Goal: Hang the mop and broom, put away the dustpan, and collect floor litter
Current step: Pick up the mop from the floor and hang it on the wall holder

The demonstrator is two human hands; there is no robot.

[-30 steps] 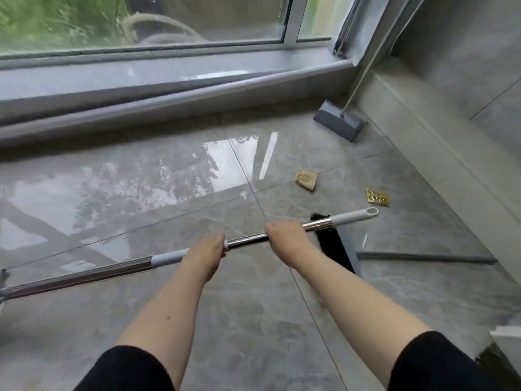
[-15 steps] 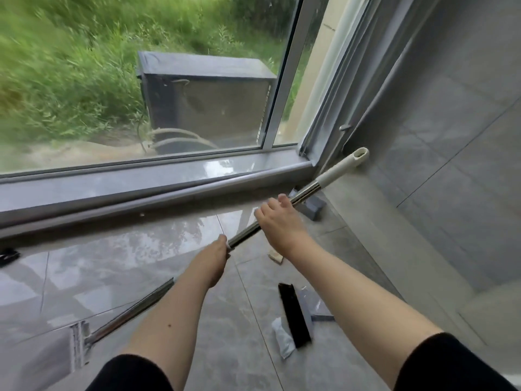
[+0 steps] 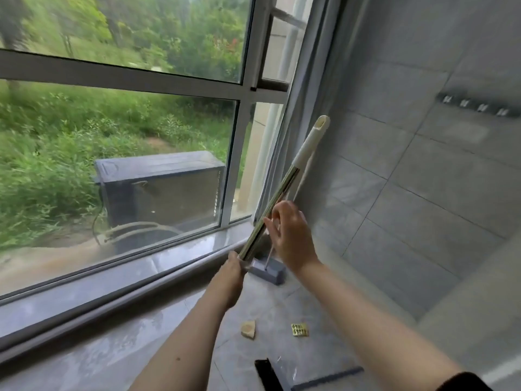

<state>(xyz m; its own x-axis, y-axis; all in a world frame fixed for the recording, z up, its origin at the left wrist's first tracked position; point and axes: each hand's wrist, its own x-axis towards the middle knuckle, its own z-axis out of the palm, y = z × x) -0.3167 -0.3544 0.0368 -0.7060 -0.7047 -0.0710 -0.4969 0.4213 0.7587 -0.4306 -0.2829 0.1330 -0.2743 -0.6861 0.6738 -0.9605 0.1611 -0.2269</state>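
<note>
silver mop handle, cream tip, grey tiles

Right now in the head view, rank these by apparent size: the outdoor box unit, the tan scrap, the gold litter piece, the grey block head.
1. outdoor box unit
2. grey block head
3. tan scrap and gold litter piece: near alike, unranked.

The mop handle, steel with a cream grip, tilts steeply upward. A grey broom stands by the wall. A black dustpan and two litter scraps lie on the floor.
</note>
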